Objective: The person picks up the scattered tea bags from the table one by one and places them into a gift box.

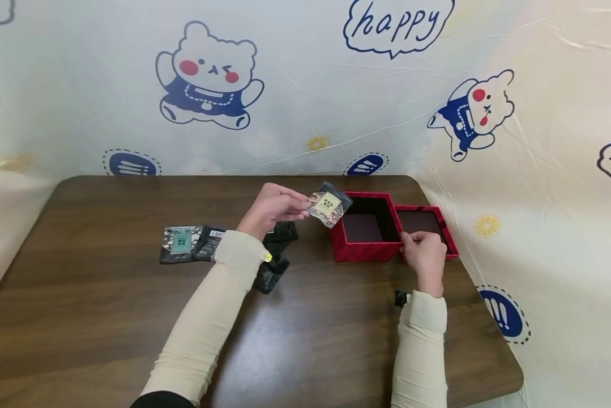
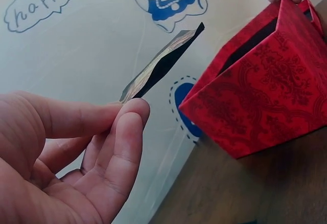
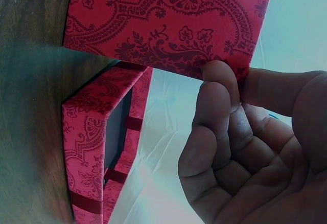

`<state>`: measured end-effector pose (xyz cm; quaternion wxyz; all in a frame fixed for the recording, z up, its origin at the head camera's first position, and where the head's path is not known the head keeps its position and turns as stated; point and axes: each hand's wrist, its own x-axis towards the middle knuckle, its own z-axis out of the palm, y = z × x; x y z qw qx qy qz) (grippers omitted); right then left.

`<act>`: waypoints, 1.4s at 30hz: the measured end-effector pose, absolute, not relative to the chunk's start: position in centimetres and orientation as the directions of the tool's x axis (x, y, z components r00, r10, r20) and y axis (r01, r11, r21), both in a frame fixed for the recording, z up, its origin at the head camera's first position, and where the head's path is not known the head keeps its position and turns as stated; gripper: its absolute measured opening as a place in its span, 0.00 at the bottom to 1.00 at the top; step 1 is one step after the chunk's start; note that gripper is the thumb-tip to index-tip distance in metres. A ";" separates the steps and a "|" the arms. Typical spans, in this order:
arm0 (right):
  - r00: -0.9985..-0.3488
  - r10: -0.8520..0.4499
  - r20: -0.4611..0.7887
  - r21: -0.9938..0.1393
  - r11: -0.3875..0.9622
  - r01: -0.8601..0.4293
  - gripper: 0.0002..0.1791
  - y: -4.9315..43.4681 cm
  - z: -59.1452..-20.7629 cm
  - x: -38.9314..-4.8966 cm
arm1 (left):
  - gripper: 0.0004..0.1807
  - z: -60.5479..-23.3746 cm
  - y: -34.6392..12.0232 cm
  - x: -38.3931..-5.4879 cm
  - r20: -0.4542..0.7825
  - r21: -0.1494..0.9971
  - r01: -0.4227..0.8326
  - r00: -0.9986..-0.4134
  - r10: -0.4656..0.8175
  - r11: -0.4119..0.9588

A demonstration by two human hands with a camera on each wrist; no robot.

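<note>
So, my left hand [image 1: 274, 208] pinches the sachet [image 1: 329, 204] by one end, near the left rim of the red box [image 1: 363, 253]; my right hand [image 1: 424, 252] pinches its near right corner, best held steady

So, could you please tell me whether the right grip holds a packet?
No, the right grip pinches the larger red box at one corner.

I see a brown wood-grain surface [image 1: 101, 334] with rounded corners across the lower frame. A pale printed sheet [image 1: 300, 96] covers the top and right: winking bear [image 1: 208, 102] upper left, tilted bear [image 1: 460, 119] upper right, "happy" speech bubble [image 1: 399, 25] at top, right of centre, lemon-yellow citrus slice [image 1: 487, 226] at right.
</note>
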<state>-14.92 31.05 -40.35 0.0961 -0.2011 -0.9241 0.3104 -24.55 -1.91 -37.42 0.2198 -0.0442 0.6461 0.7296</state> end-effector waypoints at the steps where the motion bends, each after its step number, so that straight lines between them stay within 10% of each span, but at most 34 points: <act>1: -0.902 0.429 0.055 -0.611 0.729 0.310 0.19 31.1 -40.3 -14.9 | 0.11 -37.4 -1.8 -24.6 -0.349 0.923 -0.378 -0.900 0.262 -0.068; 42: -0.892 0.451 0.044 -0.621 0.712 0.329 0.19 31.2 -40.6 -15.2 | 0.08 -37.6 7.1 -26.3 -0.326 0.926 -0.365 -0.899 0.291 -0.091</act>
